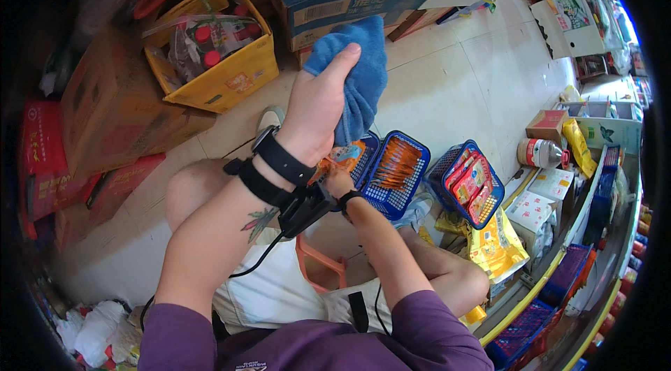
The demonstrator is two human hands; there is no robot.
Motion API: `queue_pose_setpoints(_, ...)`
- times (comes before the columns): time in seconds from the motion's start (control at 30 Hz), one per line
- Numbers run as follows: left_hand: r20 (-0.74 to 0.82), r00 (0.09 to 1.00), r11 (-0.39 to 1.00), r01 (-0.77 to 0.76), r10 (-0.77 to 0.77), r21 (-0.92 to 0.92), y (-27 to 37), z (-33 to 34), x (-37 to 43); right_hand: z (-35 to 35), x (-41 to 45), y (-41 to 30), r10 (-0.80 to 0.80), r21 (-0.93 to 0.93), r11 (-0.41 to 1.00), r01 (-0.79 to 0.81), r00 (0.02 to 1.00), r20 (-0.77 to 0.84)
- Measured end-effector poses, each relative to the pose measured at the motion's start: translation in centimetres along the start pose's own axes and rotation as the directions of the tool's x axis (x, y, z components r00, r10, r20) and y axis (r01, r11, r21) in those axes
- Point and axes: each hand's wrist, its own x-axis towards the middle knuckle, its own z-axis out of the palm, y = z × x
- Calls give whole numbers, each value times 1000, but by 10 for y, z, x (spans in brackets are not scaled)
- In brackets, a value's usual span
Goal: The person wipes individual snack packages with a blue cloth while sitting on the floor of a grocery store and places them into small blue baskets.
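Note:
My left hand (316, 111) is raised in front of me, gripping a bunched blue cloth (367, 75) with the thumb on top. Lower down and partly behind the left wrist, my right hand (339, 184) holds an orange printed packet (350, 153). Just beyond that hand are two blue plastic baskets side by side. The left basket (370, 141) is largely covered by my hand and the packet. In the right basket (425, 159) stands a row of orange packets (396, 164). Farther right, another blue basket (495, 216) contains red packets (468, 182).
A yellow carton (230, 88) with red-capped bottles and a blue carton (309, 14) stand ahead. Brown cartons (115, 109) line the left. At right are a shelf edge (529, 308), a yellow bag (495, 248) and a plastic bottle (540, 153). An orange stool (320, 271) shows beneath me.

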Motion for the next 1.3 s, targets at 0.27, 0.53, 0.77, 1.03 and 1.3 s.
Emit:
queue_pose_setpoints(0.27, -11, 1000, 1000, 20, -20, 5, 4, -5, -1, -4, -11, -23, 66, -88, 993, -74, 993, -97)
queue_pose_setpoints(0.53, -24, 999, 999, 36, -36, -6, 3, -2, -1, 15, 1, -14, 85, -256, 955, -152, 963, -256)
queue_pose_setpoints(0.77, 46, 999, 1000, 7, -7, -13, -14, 21, -4, -28, -8, 8, -129, 307, 937, 167, 982, -139)
queue_pose_setpoints(1.03, 96, 990, 977, -120, 105, 175, -57, 35, -6, -227, -79, 30, 386, 677, 713, -184, 909, -160)
queue_pose_setpoints(1.3, 173, 977, 898, -188, 127, 399, -83, 81, -18, -336, -133, 0, 223, 553, 779, 297, 693, -686)
